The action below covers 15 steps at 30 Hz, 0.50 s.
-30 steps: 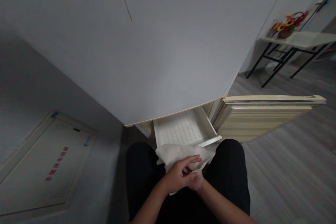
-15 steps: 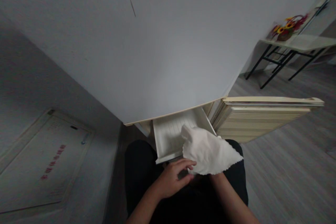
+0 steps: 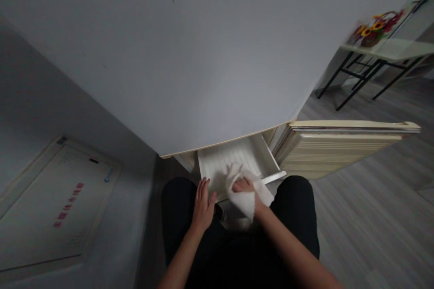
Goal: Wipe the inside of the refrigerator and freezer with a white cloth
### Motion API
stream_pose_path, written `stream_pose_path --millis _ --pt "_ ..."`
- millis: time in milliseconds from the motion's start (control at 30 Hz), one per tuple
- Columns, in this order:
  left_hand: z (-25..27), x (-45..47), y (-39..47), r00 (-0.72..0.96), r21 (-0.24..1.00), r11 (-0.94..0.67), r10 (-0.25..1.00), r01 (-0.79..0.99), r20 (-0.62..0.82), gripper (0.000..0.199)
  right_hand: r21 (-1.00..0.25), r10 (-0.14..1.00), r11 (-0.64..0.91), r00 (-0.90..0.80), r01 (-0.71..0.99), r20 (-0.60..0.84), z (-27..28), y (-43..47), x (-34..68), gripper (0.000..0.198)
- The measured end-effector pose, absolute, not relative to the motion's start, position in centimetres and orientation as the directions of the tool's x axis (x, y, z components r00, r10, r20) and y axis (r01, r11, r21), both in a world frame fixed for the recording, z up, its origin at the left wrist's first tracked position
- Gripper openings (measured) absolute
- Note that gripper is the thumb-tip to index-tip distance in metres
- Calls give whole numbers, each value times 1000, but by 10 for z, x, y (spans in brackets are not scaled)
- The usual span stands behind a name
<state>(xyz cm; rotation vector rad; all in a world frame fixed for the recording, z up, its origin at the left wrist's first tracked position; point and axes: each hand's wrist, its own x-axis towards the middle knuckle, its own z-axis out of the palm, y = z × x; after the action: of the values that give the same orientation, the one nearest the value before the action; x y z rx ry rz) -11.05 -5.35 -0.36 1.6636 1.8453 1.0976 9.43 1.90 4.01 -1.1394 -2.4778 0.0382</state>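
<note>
A white drawer point(image 3: 244, 151) with a ridged bottom is pulled out of the fridge point(image 3: 217, 76) in front of my knees. My right hand point(image 3: 244, 186) presses a white cloth point(image 3: 239, 201) at the drawer's front part, its fingers closed on the fabric. Part of the cloth drapes over the front edge and around my wrist. At the drawer's front left corner lies my left hand point(image 3: 204, 205), fingers stretched out and touching the rim, with nothing held in it.
To the right, the cream fridge door point(image 3: 339, 149) stands swung open. A table point(image 3: 389, 52) with a flower basket point(image 3: 371, 38) is at the far right. On the left wall is a white panel point(image 3: 61, 203) with red lettering.
My right hand has moved forward into the drawer, bringing the cloth down from where it hung spread above my lap. My left hand has moved left, away from the cloth, to the drawer's corner.
</note>
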Motion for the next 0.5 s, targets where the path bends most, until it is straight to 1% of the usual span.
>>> stream_pose_path --millis 67,100,167,200,267,300,367,433,500 --pt "-5 -110 -53 -260 834 1 950 552 170 55 -215 675 737 -682 640 284 27 1 56 45" --pt "-5 -110 -52 -289 855 16 944 519 158 56 -229 647 762 -725 605 236 22 -6 40 42" --pt "-6 -110 -51 -321 875 27 935 483 148 57 -253 602 789 -786 560 139 17 -12 22 47" --pt "-5 -111 -51 -319 877 21 935 480 152 57 -259 584 798 -804 545 107 16 -12 19 44" --pt "-4 -112 -51 -284 870 -5 944 494 167 57 -266 557 811 -827 522 76 16 -9 25 35" --pt "-4 -113 -51 -263 866 -17 950 500 170 58 -267 550 814 -832 515 74 16 -6 33 35" --pt "-3 -114 -51 -232 861 -27 958 508 166 58 -270 555 813 -827 516 90 16 1 56 42" --pt "-2 -115 -50 -229 858 -14 961 513 152 57 -275 586 795 -801 541 118 15 9 87 49" --pt "-2 -115 -50 -223 849 -2 964 528 141 55 -289 674 730 -722 619 155 13 19 122 41"
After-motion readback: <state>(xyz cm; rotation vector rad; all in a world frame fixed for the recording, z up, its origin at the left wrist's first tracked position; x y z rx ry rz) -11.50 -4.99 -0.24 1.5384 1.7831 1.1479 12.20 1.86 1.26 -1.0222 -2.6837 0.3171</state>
